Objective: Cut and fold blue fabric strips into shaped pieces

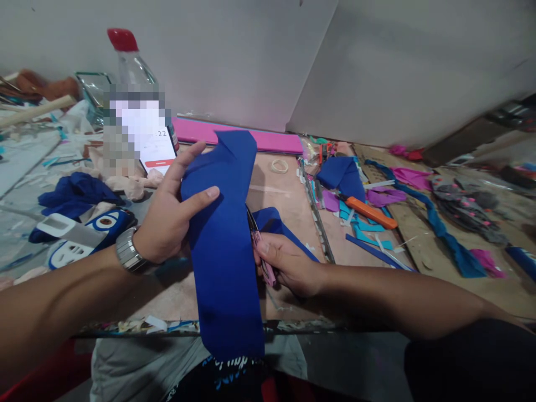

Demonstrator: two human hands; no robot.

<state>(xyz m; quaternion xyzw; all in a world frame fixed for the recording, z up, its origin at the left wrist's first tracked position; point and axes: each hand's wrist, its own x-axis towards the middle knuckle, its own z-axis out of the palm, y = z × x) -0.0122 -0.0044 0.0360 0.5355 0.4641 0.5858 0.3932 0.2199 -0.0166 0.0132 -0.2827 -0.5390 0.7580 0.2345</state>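
Note:
A long strip of royal-blue fabric hangs down past the table's front edge, its upper end folded over. My left hand grips its left side, thumb across the front and fingers behind. In my right hand is a pair of pink-handled thread snips, closed in the fist. Their dark blades point up and touch the fabric's right edge; the tips are partly hidden by the cloth. Behind my right hand, another part of blue cloth lies on the table; I cannot tell whether it joins the strip.
A phone leans against a red-capped bottle. A pink strip lies along the wall. An orange cutter sits among fabric scraps on the right. Near my left wrist are a blue-and-white patterned item and crumpled blue cloth.

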